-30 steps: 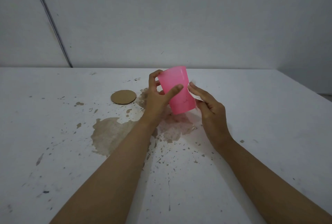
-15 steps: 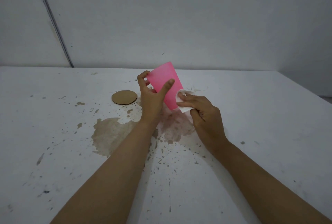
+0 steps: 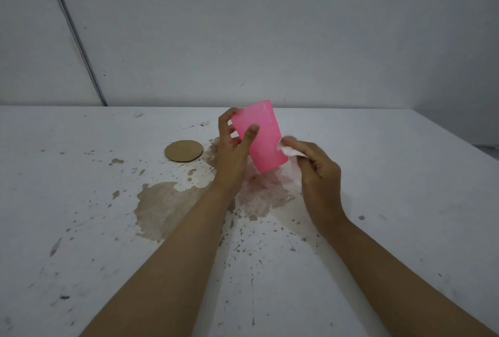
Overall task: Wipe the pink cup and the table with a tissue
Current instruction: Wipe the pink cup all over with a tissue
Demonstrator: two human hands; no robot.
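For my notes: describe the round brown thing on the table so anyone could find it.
On the white table, find the left hand holding the pink cup. Just left of it lies a flat tan disc, beyond the big brown stain. Unlike the ragged splatters around, its edge is a clean circle.

**No readable text in view**

Nothing legible shows anywhere. The translucent pink plastic cup (image 3: 266, 131) carries no letters or logo on the side facing the camera. A few faint dark specks low on its wall are possibly dirt rather than print, but they are too small to tell. The crumpled white paper tissue (image 3: 286, 149), the round brown cardboard disc (image 3: 184, 150) and the stained white table (image 3: 391, 174) show no words, numbers or signs.
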